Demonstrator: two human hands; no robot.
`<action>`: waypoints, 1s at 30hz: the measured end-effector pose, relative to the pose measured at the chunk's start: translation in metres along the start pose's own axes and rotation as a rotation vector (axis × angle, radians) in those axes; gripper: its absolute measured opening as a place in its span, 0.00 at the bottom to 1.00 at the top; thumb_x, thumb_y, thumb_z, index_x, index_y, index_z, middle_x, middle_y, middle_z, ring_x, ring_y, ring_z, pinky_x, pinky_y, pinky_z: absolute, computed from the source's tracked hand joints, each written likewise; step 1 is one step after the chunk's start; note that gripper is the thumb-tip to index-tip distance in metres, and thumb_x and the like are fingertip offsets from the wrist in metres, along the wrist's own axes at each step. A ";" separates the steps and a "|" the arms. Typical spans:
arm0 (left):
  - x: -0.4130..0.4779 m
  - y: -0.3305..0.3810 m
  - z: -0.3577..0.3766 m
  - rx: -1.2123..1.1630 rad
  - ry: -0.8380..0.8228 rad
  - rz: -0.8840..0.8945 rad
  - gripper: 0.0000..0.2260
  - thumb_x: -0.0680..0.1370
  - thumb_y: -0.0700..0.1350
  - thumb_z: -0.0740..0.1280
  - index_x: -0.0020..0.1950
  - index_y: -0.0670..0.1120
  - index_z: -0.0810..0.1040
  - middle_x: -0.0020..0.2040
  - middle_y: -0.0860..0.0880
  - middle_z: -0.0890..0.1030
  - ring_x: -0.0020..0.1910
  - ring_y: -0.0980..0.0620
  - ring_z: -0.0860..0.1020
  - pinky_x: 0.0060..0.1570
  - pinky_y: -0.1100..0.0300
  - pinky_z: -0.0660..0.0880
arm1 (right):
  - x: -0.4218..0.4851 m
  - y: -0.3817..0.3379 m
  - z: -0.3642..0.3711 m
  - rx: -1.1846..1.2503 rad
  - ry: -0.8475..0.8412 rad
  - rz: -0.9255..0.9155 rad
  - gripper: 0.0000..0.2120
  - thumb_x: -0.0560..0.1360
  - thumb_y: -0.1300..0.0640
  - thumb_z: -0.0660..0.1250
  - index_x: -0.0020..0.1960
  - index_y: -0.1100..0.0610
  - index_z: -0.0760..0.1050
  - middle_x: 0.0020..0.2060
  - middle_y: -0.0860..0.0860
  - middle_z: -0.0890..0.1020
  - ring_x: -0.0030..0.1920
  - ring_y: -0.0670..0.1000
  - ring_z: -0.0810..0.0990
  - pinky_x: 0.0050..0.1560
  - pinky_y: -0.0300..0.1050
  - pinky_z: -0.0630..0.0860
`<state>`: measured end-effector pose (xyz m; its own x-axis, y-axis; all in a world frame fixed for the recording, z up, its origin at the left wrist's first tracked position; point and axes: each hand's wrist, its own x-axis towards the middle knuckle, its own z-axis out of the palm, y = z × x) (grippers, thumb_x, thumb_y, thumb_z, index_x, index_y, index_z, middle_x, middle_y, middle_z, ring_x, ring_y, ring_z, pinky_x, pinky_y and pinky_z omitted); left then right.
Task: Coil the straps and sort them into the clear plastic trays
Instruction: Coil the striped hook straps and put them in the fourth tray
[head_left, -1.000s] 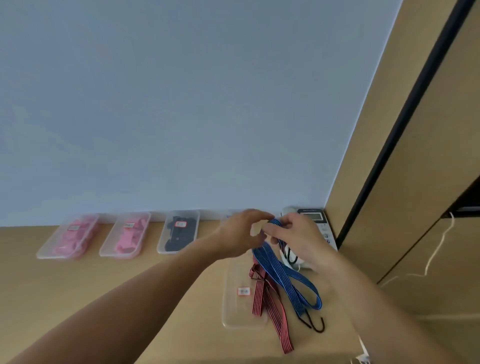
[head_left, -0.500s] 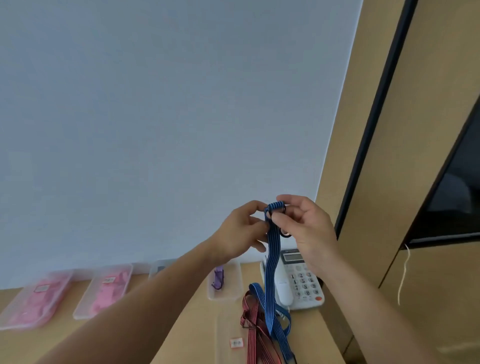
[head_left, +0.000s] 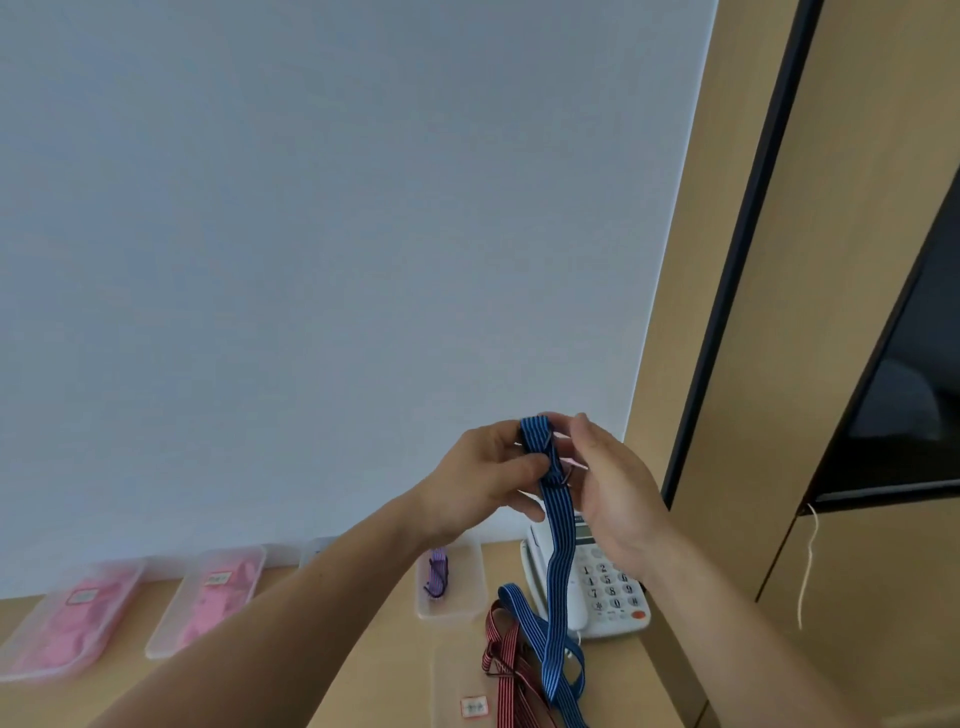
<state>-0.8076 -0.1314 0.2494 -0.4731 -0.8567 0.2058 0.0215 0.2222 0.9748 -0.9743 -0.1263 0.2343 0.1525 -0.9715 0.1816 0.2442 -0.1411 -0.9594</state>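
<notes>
A blue striped strap (head_left: 558, 525) hangs from both hands, raised above the wooden desk. My left hand (head_left: 485, 475) pinches its folded top end and my right hand (head_left: 610, 486) grips it from the right, near a metal hook. Its lower part loops on the desk beside a red striped strap (head_left: 506, 670). The red strap lies partly over a clear tray (head_left: 452, 691) with a label. Another clear tray (head_left: 457, 605) holds a small purple strap (head_left: 436, 574).
Two clear trays with pink straps (head_left: 78, 618) (head_left: 218, 597) stand in a row along the pale wall at the left. A white desk telephone (head_left: 605, 597) sits at the right end of the desk. Wooden panels and a dark screen rise at the right.
Both hands have lifted the blue strap's end well above the desk, so the strap now hangs down. The view has tilted up, and the dark-strap tray is hidden behind my left arm.
</notes>
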 end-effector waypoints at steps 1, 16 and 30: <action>0.000 0.002 -0.002 -0.036 0.002 -0.005 0.11 0.82 0.35 0.60 0.63 0.39 0.75 0.53 0.42 0.85 0.51 0.41 0.84 0.43 0.56 0.81 | -0.001 0.002 -0.002 0.027 -0.019 0.033 0.22 0.74 0.42 0.63 0.60 0.55 0.79 0.51 0.59 0.84 0.47 0.57 0.84 0.48 0.54 0.79; -0.006 0.011 -0.017 0.302 0.249 -0.135 0.08 0.80 0.39 0.62 0.53 0.38 0.80 0.46 0.41 0.81 0.41 0.52 0.75 0.39 0.56 0.68 | -0.006 0.013 0.018 -0.403 0.113 0.063 0.18 0.81 0.46 0.62 0.44 0.58 0.81 0.32 0.55 0.85 0.25 0.50 0.77 0.28 0.43 0.73; -0.010 0.003 -0.021 0.531 0.295 -0.023 0.07 0.81 0.42 0.63 0.54 0.43 0.81 0.40 0.49 0.85 0.32 0.60 0.78 0.37 0.67 0.71 | -0.011 0.015 0.024 -0.405 0.165 0.074 0.19 0.79 0.49 0.65 0.41 0.66 0.78 0.28 0.55 0.82 0.23 0.50 0.73 0.28 0.43 0.70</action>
<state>-0.7847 -0.1319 0.2522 -0.2030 -0.9399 0.2746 -0.4640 0.3393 0.8183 -0.9495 -0.1137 0.2229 -0.0078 -0.9946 0.1035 -0.1620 -0.1009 -0.9816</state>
